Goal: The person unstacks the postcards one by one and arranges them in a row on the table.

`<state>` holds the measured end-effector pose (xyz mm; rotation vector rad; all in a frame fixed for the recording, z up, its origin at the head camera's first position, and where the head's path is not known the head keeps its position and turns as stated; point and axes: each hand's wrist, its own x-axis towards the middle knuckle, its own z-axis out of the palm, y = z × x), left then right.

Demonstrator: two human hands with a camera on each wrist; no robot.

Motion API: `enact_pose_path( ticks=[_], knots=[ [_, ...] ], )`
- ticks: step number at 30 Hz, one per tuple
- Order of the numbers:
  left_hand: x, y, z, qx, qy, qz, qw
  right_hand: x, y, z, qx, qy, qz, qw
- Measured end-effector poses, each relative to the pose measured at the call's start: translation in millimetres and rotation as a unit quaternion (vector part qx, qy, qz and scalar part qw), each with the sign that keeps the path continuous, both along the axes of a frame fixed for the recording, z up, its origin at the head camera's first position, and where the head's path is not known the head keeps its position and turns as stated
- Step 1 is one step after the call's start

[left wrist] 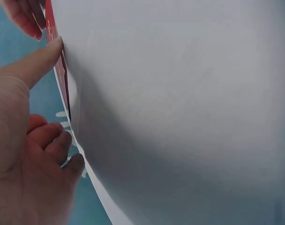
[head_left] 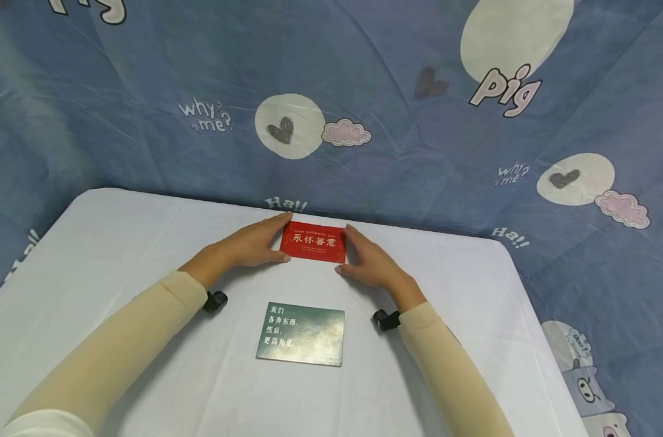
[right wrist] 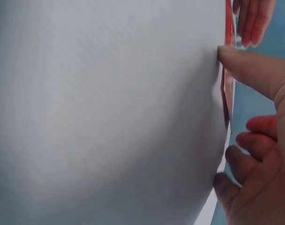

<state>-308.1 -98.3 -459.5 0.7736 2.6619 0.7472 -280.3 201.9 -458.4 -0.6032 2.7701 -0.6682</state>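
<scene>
A red card (head_left: 313,241) with white lettering lies near the far edge of the white-covered table. My left hand (head_left: 255,241) is at its left end, thumb by the near corner and fingers by the far corner. At the opposite end, my right hand (head_left: 371,260) spans the short side in the same way. Both wrist views show a thumb at the near edge of the card, with the other fingers curved beyond it. Closer to me lies a dark green card (head_left: 304,334) with white writing and a glossy glare, apart from both hands.
A white cloth (head_left: 462,285) covers the table and has faint creases. Right behind the table's far edge hangs a blue printed curtain (head_left: 397,170), which also runs along the sides. Small black cameras (head_left: 215,301) sit beneath both wrists.
</scene>
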Motion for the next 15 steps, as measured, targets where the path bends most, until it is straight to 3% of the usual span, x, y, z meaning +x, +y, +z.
enact_pose_path(
  ticks=[8, 15],
  knots=[
    [7.3, -1.8, -1.2, -0.008, 0.073, -0.001, 0.9973, 12.1, 1.3, 3.8, 0.023, 0.014, -0.006, 1.0],
    [15.3, 0.8, -0.2, -0.025, 0.102, -0.007, 0.9945, 21.9, 1.6, 8.0, 0.031, 0.025, -0.007, 0.999]
  ],
)
